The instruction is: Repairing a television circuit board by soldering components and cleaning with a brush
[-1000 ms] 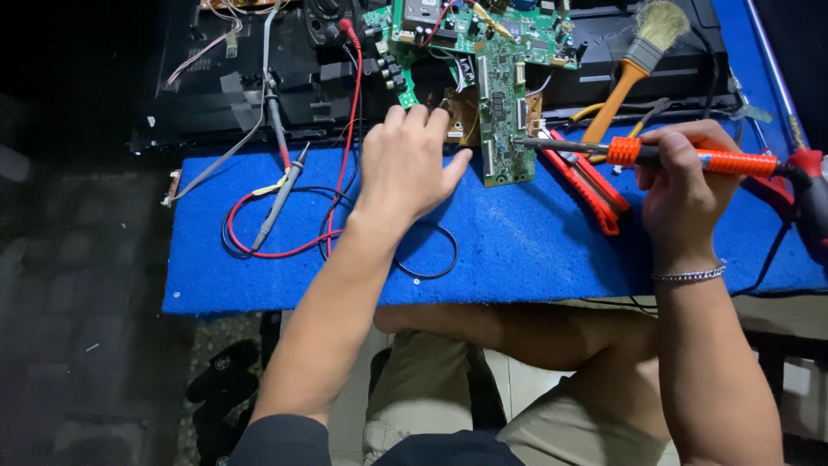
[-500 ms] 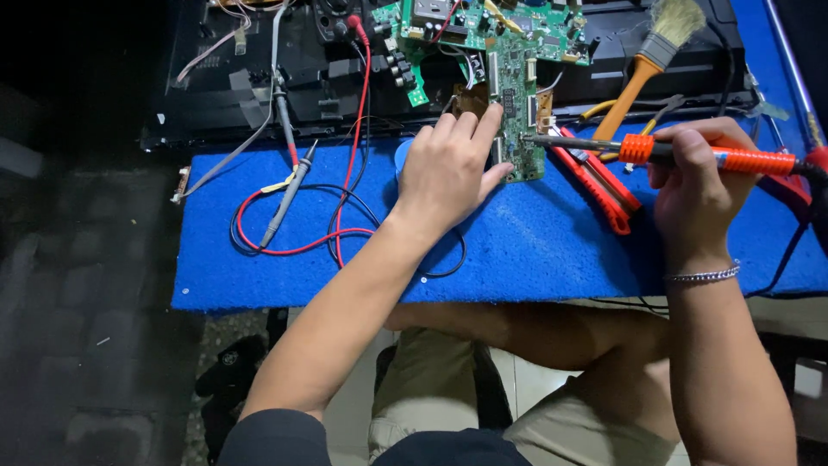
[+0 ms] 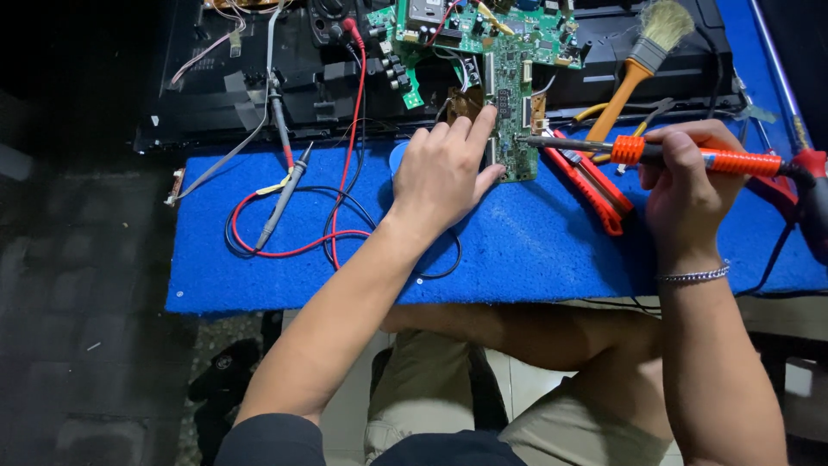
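Nearest, on the blue mat (image 3: 535, 250) covering the counter, the left hand (image 3: 444, 177) lies with fingers spread, pressing the narrow green circuit board (image 3: 509, 112) flat at its lower end. To its right, the right hand (image 3: 686, 177) is closed around the orange soldering iron (image 3: 690, 157), whose tip seems to touch the board's right edge, though the joint is too small to see. For good work, the board should be pinned firmly and the tip kept steady. Farther back lie a red cutter (image 3: 595, 185), a brush (image 3: 638, 69) and multimeter probes (image 3: 285, 194).
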